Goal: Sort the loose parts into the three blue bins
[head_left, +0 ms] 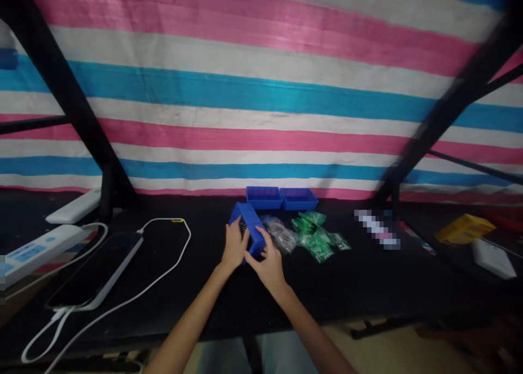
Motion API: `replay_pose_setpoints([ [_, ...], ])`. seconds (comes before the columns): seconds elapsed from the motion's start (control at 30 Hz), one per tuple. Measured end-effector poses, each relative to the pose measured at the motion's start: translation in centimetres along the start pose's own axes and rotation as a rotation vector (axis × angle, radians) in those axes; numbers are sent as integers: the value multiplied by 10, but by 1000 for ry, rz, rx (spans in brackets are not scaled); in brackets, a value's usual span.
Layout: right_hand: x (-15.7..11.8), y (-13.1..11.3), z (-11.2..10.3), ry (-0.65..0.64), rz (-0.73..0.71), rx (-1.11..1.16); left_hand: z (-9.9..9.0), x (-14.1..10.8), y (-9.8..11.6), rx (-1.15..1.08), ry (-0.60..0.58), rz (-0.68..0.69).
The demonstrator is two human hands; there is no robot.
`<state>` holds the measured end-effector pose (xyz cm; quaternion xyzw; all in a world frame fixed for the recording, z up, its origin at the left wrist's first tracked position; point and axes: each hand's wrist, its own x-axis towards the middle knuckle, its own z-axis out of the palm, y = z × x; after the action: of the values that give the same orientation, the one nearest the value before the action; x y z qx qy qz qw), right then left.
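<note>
A blue plastic bin (pixel 254 224) is tilted on its side above the black table, held between both hands. My left hand (pixel 234 246) is at its left, with fingers reaching to the opening. My right hand (pixel 268 262) grips the right wall, thumb below and fingers on top. Small items inside the bin are too blurred to name. Just right of it lie clear plastic bags (pixel 284 236), and beyond them several green packets (pixel 316 237). Two more blue bins, one on the left (pixel 263 198) and one on the right (pixel 299 199), stand side by side at the back.
On the left of the black table (pixel 183 287) are a phone (pixel 96 273) with a white cable (pixel 157 281) and a power strip (pixel 41 248). A yellow box (pixel 464 228) and a white box (pixel 493 258) lie far right. Striped sheeting (pixel 245 112) hangs behind.
</note>
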<state>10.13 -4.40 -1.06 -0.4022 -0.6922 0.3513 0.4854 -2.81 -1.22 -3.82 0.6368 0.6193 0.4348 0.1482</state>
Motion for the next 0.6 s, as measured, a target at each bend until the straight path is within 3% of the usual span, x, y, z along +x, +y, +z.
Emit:
replay_pose_setpoints([
  [0.13, -1, 1, 0, -43, -96, -185, 2, -2, -3, 99, -9, 56],
  [0.6, 4, -3, 15, -69, -211, -528, -4, -8, -8, 38, 85, -93],
])
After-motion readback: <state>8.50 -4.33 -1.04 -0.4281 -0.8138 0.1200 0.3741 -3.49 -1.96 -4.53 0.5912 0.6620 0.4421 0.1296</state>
